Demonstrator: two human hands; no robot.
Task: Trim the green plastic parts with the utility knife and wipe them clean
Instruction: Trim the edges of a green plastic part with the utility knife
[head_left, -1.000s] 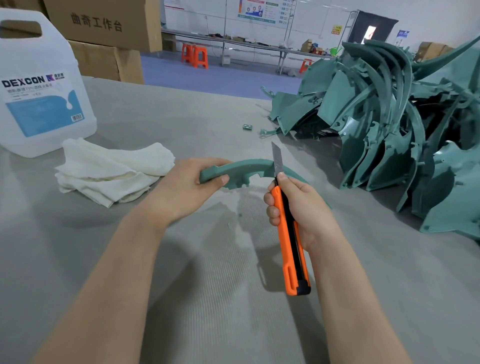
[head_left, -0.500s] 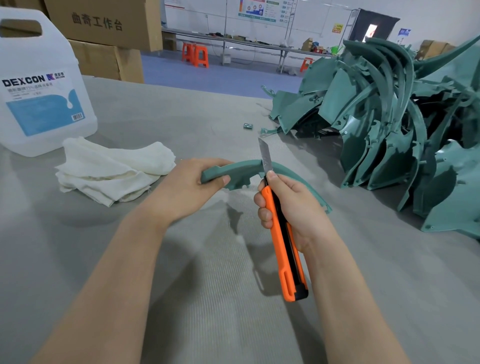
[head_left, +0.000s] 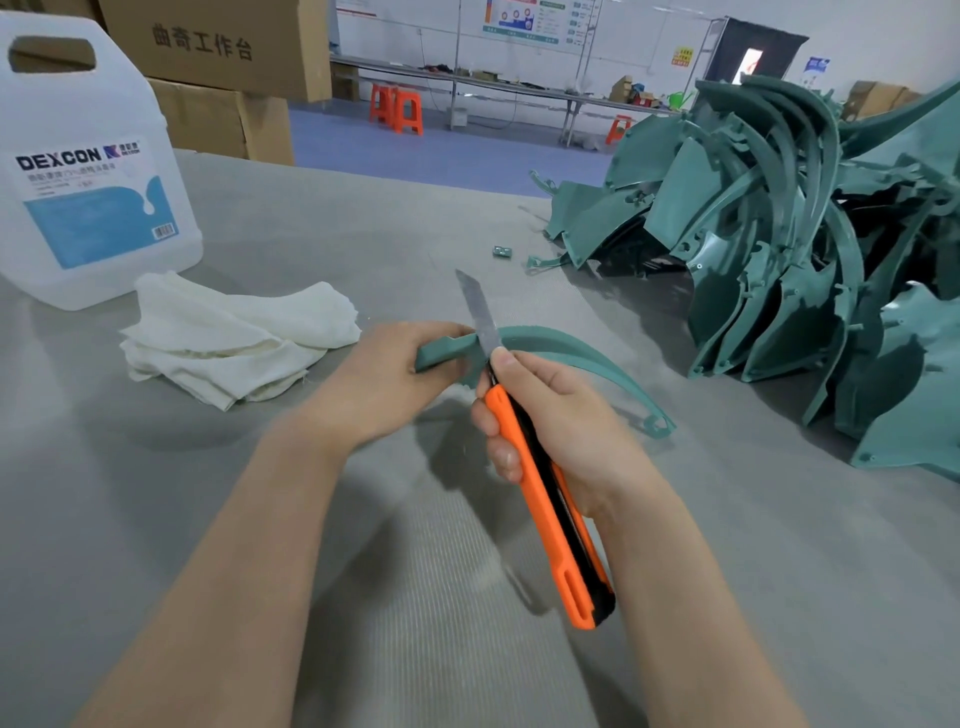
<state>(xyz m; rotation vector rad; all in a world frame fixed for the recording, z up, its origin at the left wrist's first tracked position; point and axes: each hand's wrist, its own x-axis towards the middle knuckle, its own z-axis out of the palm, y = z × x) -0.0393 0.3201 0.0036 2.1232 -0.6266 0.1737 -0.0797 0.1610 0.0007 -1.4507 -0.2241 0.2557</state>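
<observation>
My left hand (head_left: 384, 379) grips the thick end of a curved green plastic part (head_left: 566, 353), which arcs away to the right above the grey table. An orange utility knife (head_left: 545, 499) is gripped in my right hand (head_left: 561, 421), thumb near the blade's base. Its blade (head_left: 478, 312) points up and to the left and lies against the part's edge just right of my left fingers. A folded white cloth (head_left: 228, 338) lies on the table left of my hands. A large heap of green plastic parts (head_left: 779, 244) fills the right side.
A white DEXCON jug (head_left: 88, 171) stands at the far left behind the cloth. Cardboard boxes (head_left: 218, 62) sit beyond the table's far edge. A small green offcut (head_left: 502, 251) lies on the grey table (head_left: 415, 597) near the heap.
The knife has slid left along the green part toward my left hand, its blade now tilted further left. My left hand keeps its hold on the part.
</observation>
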